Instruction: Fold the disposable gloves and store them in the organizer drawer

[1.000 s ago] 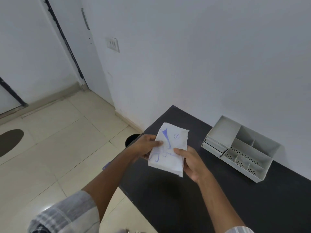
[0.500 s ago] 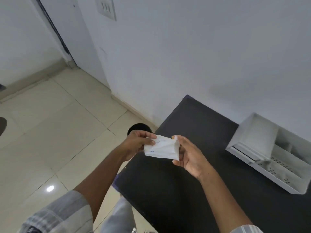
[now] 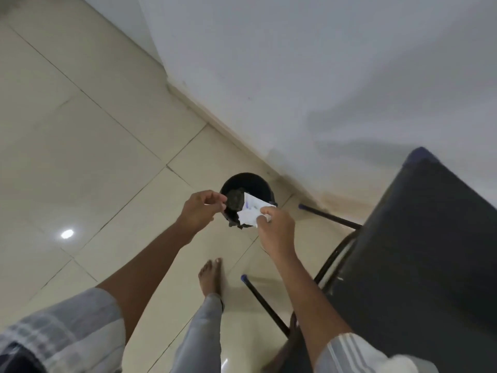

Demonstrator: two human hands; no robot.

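Observation:
A white paper glove packet (image 3: 251,212) with blue print is crumpled in my right hand (image 3: 274,227), which grips its right end. The packet hangs directly over a black waste bin (image 3: 256,183) on the floor. My left hand (image 3: 200,211) is just left of the packet, apart from it, with thumb and fingers pinched together; nothing shows between them. The organizer is out of view.
The black table (image 3: 430,238) fills the right side, with its dark metal legs (image 3: 269,308) below. A white wall (image 3: 322,76) runs behind the bin. Beige floor tiles (image 3: 80,157) spread to the left. My bare foot (image 3: 211,275) stands near the bin.
My view has swung from the table top down to the floor. Both hands moved left off the table to above the bin. My left hand let go of the packet; my right still holds it.

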